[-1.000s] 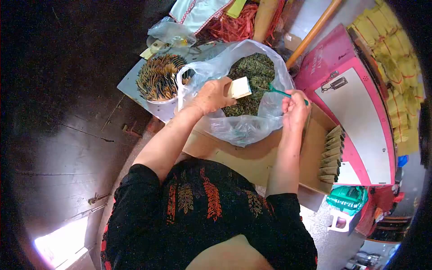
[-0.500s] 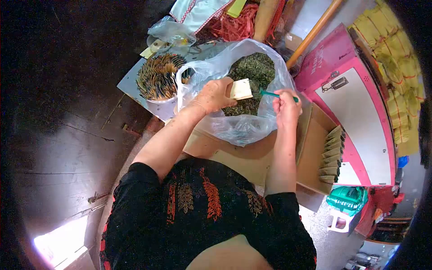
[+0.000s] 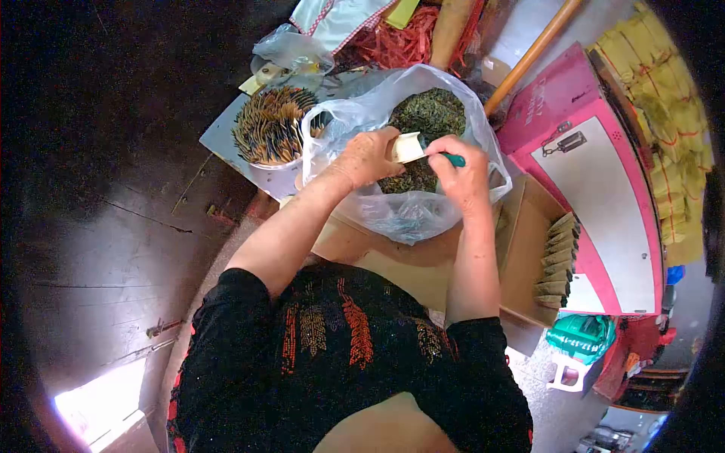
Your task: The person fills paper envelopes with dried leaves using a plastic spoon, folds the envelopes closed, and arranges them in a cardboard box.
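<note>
My left hand (image 3: 368, 157) is closed around a small cream paper packet (image 3: 408, 148), held above a clear plastic bag (image 3: 408, 215) with dark green dried leaves (image 3: 429, 112) in it. In my right hand (image 3: 462, 174) the fingers pinch a green-handled tool (image 3: 455, 159). The tool's far end is at the packet's right edge, partly hidden by my fingers. Left of the bag, a round white container holds many upright folded brown pieces (image 3: 276, 127).
A cardboard box (image 3: 521, 260) holds a row of brown packets (image 3: 557, 264) at its right side. Beyond it stands a pink and white cabinet (image 3: 596, 204). A wooden pole (image 3: 532, 54) leans behind the bag. Red shredded strips (image 3: 393, 41) lie at the back.
My right hand has moved left with the green tool, from over the leaves to the packet's edge. My left hand has kept the packet nearly in place.
</note>
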The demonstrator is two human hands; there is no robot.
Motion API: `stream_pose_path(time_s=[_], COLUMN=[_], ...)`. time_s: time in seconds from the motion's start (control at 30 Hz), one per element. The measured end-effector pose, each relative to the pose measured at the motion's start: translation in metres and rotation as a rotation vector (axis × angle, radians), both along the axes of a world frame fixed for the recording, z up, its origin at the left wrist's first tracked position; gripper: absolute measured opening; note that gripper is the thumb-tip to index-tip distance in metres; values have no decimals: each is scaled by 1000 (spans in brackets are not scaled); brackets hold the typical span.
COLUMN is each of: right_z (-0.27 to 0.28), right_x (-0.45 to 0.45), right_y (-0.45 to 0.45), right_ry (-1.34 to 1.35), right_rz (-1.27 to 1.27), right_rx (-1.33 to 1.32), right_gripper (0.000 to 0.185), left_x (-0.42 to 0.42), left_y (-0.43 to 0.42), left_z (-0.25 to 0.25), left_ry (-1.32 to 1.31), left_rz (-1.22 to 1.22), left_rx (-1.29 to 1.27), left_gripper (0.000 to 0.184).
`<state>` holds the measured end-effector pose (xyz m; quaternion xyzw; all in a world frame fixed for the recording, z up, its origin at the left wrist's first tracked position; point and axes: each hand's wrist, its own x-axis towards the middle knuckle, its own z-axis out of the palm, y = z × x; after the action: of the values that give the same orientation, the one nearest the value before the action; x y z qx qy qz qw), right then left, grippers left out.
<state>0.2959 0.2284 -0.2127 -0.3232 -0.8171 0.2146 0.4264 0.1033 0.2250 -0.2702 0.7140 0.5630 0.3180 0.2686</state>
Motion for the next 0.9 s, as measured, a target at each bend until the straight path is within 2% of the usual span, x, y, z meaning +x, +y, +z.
stream_pose_path(time_s=[0.1,0.17,0.27,0.3,0.37,0.43,0.47,0.53,0.67,0.73,0.9], right_z=[14,19,3,-11,-48,-81,-80,-75,-72,-63,-49], right_x=[14,26,43,42,37,25,16,2,13,19,45], right_y=[-5,-4,14,21,40,51,47,39,42,37,38], right_ry=[21,226,302,301,94,86,87,472,557,733,782], right_rz=[-75,-217,-305,-305,-498,-416,-413,-411,-375,-351,-375], right_rx=[-52,-114,-151,-151,-88,-192,-192,-696,-713,-771,-699], right_gripper=[10,10,10,10,11,12,12,15,16,15,19], left_x=[-3,-5,-4,-4,-3,-3,-3,-3,-3,-4,-3], left_y=[0,-1,1,1,0,1,2,2,4,4,4], left_z=[2,6,2,1,-1,-3,-3,-3,-7,-6,-5], left_ry=[-46,-46,-69,-71,-30,-45,-60,-55,-84,-65,-57], left_rz=[-11,0,-5,-4,23,21,17,14,12,14,3], left_rx=[32,-54,-21,-21,20,33,47,35,64,44,37], left_gripper=[55,57,58,58,59,53,48,49,49,49,49])
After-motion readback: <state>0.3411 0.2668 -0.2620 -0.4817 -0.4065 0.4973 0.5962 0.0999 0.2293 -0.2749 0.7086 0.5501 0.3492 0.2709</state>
